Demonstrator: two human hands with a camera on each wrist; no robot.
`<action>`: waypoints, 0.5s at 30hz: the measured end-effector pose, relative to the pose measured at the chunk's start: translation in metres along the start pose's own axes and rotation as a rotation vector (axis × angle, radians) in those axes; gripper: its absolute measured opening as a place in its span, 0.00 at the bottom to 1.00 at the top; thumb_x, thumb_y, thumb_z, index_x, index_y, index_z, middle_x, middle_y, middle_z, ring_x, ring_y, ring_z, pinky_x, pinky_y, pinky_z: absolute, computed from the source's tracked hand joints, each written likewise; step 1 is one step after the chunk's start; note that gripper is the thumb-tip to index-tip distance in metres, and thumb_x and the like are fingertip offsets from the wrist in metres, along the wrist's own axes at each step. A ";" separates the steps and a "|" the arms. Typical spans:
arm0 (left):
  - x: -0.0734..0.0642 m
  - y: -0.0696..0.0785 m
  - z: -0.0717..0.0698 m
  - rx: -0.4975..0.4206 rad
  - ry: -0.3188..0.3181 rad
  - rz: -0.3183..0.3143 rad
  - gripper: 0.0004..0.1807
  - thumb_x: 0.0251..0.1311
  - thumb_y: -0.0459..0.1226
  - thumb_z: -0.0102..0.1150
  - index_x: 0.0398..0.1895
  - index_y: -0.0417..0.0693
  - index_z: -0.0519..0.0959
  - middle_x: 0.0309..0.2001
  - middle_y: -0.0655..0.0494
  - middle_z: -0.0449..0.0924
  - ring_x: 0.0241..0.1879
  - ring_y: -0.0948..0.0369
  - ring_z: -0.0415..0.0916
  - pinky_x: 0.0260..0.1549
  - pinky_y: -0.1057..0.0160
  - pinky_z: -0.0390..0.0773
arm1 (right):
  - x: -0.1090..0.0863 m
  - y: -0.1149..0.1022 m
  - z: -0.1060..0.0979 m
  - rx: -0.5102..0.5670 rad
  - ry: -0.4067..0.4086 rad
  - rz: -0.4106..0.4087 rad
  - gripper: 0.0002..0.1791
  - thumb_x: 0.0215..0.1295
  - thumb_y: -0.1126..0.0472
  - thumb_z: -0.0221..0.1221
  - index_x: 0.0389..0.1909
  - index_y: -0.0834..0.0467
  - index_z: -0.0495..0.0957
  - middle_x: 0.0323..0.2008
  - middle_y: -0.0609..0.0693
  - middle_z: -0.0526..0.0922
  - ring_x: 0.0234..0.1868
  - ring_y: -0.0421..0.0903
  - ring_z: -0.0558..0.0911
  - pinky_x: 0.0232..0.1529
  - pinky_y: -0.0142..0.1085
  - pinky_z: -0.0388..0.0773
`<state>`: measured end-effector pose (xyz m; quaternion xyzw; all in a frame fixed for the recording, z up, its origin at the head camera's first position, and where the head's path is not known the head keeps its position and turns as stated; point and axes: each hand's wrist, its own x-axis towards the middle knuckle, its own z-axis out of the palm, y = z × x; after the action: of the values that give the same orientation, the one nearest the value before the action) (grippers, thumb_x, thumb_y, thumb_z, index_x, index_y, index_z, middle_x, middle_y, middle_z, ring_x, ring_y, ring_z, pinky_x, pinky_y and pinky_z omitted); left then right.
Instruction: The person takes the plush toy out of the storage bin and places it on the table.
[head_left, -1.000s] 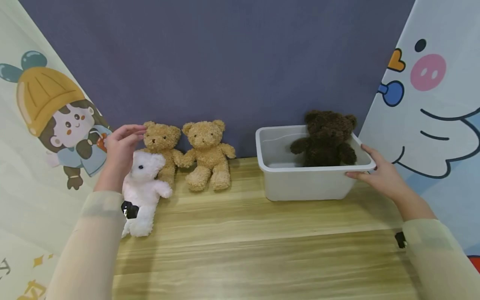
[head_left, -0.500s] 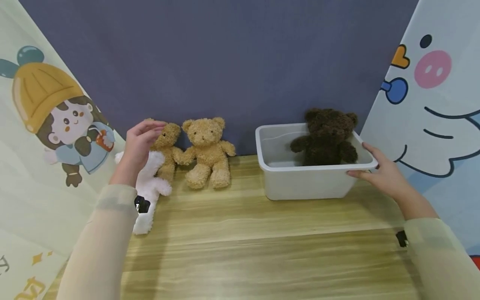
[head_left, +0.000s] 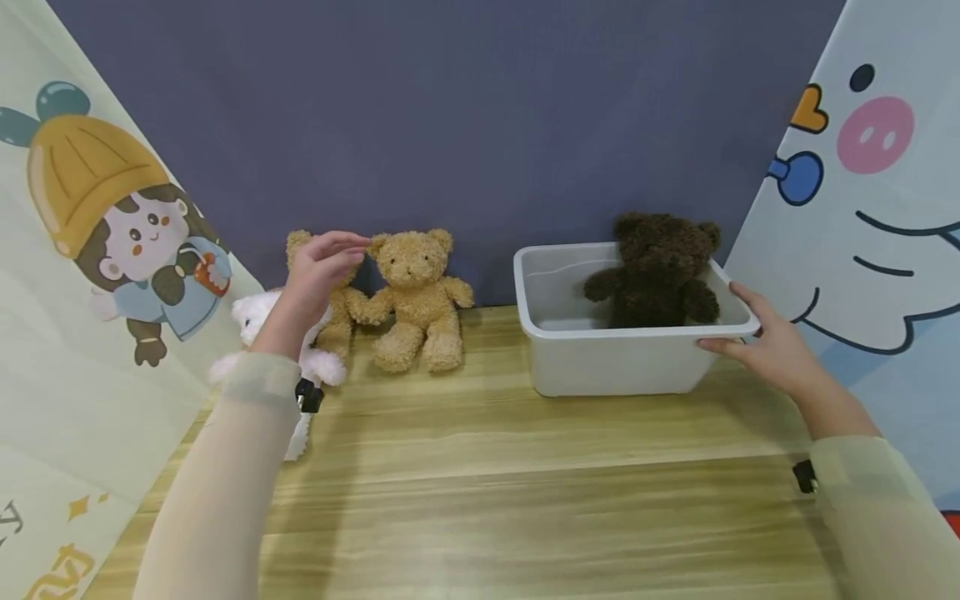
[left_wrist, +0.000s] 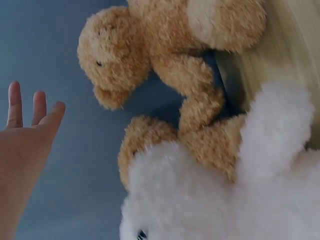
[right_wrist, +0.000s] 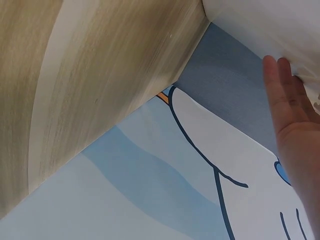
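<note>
My left hand (head_left: pixel 318 275), fingers extended, hovers before the left tan teddy bear (head_left: pixel 347 312) and hides much of its head; its fingertips appear close to the ear of the other tan teddy bear (head_left: pixel 420 308). Nothing is in this hand (left_wrist: pixel 30 140). A white plush toy (head_left: pixel 253 317) sits in front of the left bear, partly covered by my forearm. At right, my right hand (head_left: pixel 780 350) holds the corner of a light grey storage bin (head_left: pixel 611 367), thumb at the front, fingers (right_wrist: pixel 280 95) along the side. A dark brown teddy bear (head_left: pixel 663 267) sits inside the bin.
Everything stands on a wood-grain table (head_left: pixel 480 500). A dark blue-grey panel (head_left: pixel 465 125) rises behind the toys. Printed side panels bound the space, with a cartoon child (head_left: pixel 150 233) on the left and a white cartoon figure (head_left: pixel 885 250) on the right.
My left hand has moved right, from beside the left tan bear's head across it toward the other tan bear. My right hand stays on the bin. The toys keep their places.
</note>
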<state>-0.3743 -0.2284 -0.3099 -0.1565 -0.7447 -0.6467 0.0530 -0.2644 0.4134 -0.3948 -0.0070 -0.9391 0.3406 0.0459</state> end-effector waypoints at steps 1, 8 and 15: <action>0.002 0.001 0.003 0.003 -0.009 -0.003 0.14 0.77 0.39 0.61 0.61 0.48 0.83 0.62 0.62 0.82 0.63 0.66 0.77 0.74 0.55 0.70 | 0.000 0.000 0.000 -0.003 0.001 -0.002 0.66 0.66 0.38 0.71 0.88 0.41 0.30 0.83 0.77 0.45 0.69 0.82 0.65 0.51 0.70 0.73; 0.018 0.011 0.037 -0.042 -0.080 0.015 0.15 0.77 0.39 0.61 0.62 0.45 0.81 0.69 0.46 0.78 0.74 0.48 0.70 0.82 0.47 0.61 | -0.002 -0.002 -0.002 0.008 0.000 0.008 0.66 0.67 0.39 0.71 0.88 0.42 0.30 0.82 0.79 0.45 0.68 0.83 0.64 0.50 0.69 0.72; 0.035 0.027 0.085 -0.096 -0.148 0.047 0.13 0.76 0.36 0.60 0.59 0.46 0.82 0.68 0.45 0.79 0.74 0.50 0.72 0.80 0.51 0.66 | -0.003 -0.003 -0.001 0.007 -0.003 -0.001 0.66 0.67 0.38 0.71 0.88 0.41 0.30 0.85 0.73 0.39 0.72 0.84 0.59 0.55 0.76 0.68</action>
<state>-0.3890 -0.1361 -0.2874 -0.2239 -0.7107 -0.6669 0.0053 -0.2617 0.4115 -0.3925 -0.0061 -0.9380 0.3438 0.0448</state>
